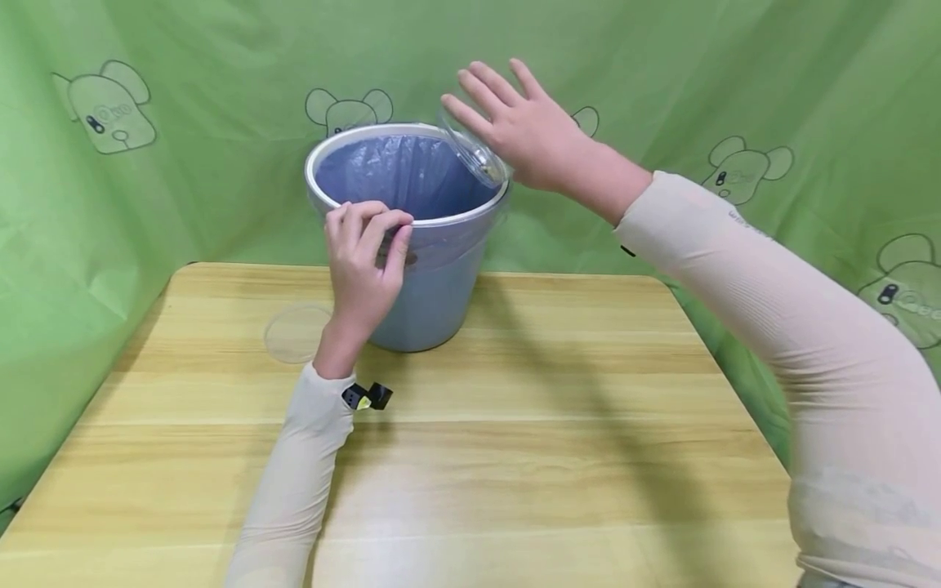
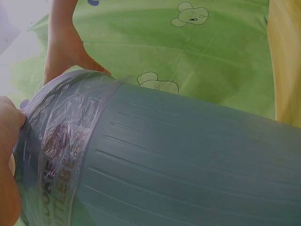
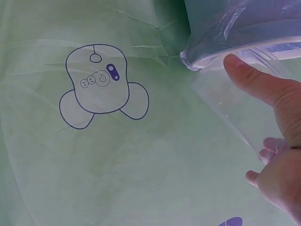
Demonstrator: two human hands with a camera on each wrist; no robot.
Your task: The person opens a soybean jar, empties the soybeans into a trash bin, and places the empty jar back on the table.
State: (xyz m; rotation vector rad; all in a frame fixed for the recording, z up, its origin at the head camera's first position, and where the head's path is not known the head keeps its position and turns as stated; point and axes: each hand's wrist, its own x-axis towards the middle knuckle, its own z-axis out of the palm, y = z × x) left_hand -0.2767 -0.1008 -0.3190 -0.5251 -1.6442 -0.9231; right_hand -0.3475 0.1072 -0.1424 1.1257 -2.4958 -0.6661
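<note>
Over the lined blue bin (image 1: 412,245), right hand (image 1: 525,131) tips a clear plastic cup (image 1: 474,151), grip around it; left hand (image 1: 363,261) pinches the liner (image 1: 397,175) at the rim.

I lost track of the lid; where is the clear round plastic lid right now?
In the head view, the clear round plastic lid lies flat on the wooden table, left of the blue bin.

One lined bin (image 1: 412,245), one clear container (image 1: 476,151) (tilted at the rim), one clear lid (image 1: 296,333), two hands.
</note>
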